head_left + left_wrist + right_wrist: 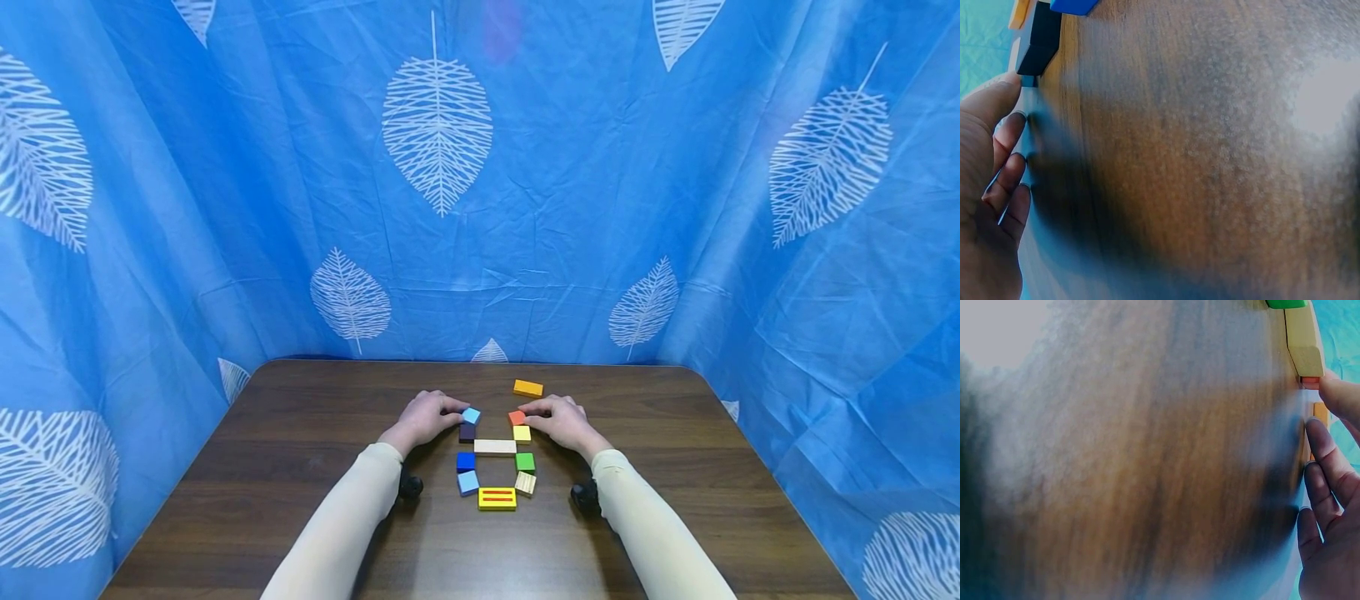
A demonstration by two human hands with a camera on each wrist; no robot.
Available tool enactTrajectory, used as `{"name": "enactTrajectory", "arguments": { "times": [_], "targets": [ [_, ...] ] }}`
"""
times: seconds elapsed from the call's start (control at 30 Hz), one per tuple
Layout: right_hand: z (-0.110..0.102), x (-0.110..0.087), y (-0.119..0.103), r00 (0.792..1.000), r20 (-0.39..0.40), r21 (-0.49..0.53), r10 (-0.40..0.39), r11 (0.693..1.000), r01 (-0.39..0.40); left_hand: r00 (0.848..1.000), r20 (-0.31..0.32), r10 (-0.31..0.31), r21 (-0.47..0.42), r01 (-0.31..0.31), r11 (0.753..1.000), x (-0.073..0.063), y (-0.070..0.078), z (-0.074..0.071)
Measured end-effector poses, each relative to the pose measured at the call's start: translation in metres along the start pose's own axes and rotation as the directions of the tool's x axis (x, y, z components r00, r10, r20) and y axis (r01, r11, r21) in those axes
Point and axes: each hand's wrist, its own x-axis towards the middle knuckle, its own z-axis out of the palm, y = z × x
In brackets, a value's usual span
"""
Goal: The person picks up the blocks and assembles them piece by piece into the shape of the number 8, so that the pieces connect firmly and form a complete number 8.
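In the head view my left hand (426, 419) pinches a light blue block (471, 416) at the upper left of a ring of small blocks. Opposite it, my right hand (562, 422) has thumb and finger on an orange-red block (517, 417). Just nearer than these lie a dark, nearly black block (467, 433) on the left and a yellow block (521, 433) on the right. A long pale block (495, 447) spans the gap between the two sides. The left wrist view shows the dark block (1040, 39) beside my thumb; most of the light blue one is hidden there.
Nearer on the brown table (300, 467) are a blue block (466, 462), a second light blue block (468, 483), a green block (525, 462), a striped wooden block (525, 484) and a yellow block with red lines (497, 499). An orange block (528, 388) lies farther back. Blue curtains (540, 208) surround the table.
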Motion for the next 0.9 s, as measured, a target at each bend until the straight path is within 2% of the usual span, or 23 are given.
{"name": "enactTrajectory", "arguments": {
  "times": [0.9],
  "targets": [
    [0.0001, -0.0018, -0.0034, 1.000, -0.003, 0.001, 0.012, 1.000, -0.012, 1.000, -0.007, 0.009, -0.006, -0.009, 1.000, -0.0023, -0.0012, 0.0003]
  ]
}}
